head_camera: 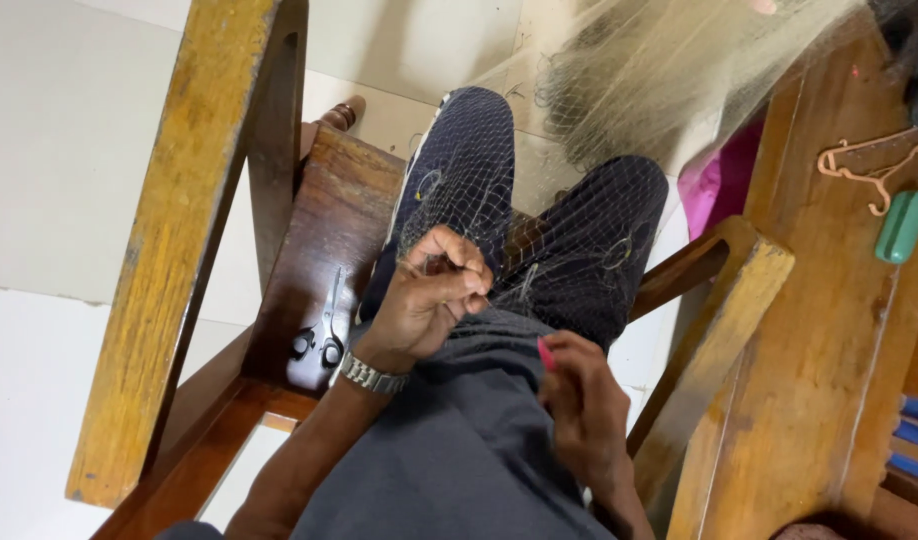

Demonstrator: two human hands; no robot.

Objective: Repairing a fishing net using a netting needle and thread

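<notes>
A fine, pale fishing net (539,215) lies draped over the seated person's knees, its mesh stretched across the dark trousers (589,250) and gathering into a thick bunch higher up in the view, where it trails off toward the top edge. The left hand (429,300) sits at the near edge of the net above the lap, fingers curled tightly inward and pinching strands of mesh between thumb and fingertips; a metal wristwatch (371,375) circles that wrist. The right hand (584,405) is lower and closer to the body, just beside the left one, closed around a small pink tool (546,353) whose tip pokes up from between the fingers; what kind of tool it is cannot be told, since most of it is hidden in the grip. Both hands rest over the person's grey shirt (469,440). The person sits in a wooden chair (309,250), and on its broad flat armrest to the left lies a pair of black-handled scissors (324,325), blades shut, well apart from either hand. To the right stands a wooden table (809,330) bearing a green oblong object (902,227) and, near it, an orange plastic clothes hanger (874,170). A bright pink cloth (714,185) shows between the chair and the table.
</notes>
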